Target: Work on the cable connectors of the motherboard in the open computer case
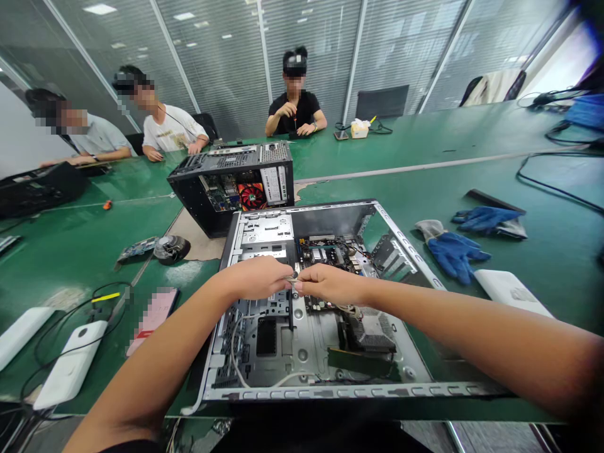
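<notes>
An open silver computer case (pixel 406 242) lies flat on the green table before me, its motherboard (pixel 333 251) and heatsink (pixel 372 327) exposed. My left hand (pixel 257 277) and my right hand (pixel 330 283) meet above the middle of the case. Both are closed in a pinch on a small metal part (pixel 293 280) held between their fingertips. What the part is I cannot make out. A white cable (pixel 236 358) curves along the case floor below my left forearm.
A second, black computer case (pixel 231 182) stands behind. Blue gloves (pixel 455 251) and white boxes (pixel 509 289) lie to the right. A phone (pixel 153 318), white devices (pixel 70 362) with black cables, a circuit board (pixel 136 248) lie left. Three people sit across the table.
</notes>
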{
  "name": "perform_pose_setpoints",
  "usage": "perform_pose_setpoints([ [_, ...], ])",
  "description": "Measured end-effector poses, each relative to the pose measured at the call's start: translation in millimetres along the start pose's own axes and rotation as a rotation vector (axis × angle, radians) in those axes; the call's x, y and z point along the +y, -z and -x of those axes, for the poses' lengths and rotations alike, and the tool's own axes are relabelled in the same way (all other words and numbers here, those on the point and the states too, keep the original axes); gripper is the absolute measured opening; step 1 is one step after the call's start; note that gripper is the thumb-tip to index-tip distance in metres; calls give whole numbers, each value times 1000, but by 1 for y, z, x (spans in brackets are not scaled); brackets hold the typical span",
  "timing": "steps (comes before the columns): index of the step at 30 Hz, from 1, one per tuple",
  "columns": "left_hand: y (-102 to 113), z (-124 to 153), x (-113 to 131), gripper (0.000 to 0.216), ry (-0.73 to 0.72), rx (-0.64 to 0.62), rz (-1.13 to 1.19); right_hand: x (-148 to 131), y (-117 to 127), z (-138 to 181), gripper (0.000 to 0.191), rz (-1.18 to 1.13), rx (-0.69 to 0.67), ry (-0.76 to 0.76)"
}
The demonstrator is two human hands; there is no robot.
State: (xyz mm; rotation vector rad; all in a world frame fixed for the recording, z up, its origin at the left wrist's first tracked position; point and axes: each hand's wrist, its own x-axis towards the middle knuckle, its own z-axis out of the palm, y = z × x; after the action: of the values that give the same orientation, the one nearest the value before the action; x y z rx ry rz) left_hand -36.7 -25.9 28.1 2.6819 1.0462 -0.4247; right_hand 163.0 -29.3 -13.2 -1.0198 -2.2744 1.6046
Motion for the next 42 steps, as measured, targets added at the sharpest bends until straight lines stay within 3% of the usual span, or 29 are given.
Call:
perform_pose_setpoints([
  [9, 0, 0, 3, 21, 43, 24, -45, 6, -3, 2, 41, -327, -61, -94],
  [16, -2, -1, 1, 22, 33, 33, -39, 2, -2, 1, 33, -183, -23, -92],
  [28, 1, -1, 2, 22, 22, 30, -35, 3, -1, -2, 22, 106, 80, 62],
  [31, 2, -1, 3, 22, 33, 38, -61, 0, -1, -1, 26, 83, 71, 48],
  [38, 2, 0, 4, 24, 72, 52, -106, 0, -4, 1, 33, -210, 50, -105],
  [42, -1, -1, -1, 26, 53, 57, -46, 2, -2, -2, 31, -15, 79, -42],
])
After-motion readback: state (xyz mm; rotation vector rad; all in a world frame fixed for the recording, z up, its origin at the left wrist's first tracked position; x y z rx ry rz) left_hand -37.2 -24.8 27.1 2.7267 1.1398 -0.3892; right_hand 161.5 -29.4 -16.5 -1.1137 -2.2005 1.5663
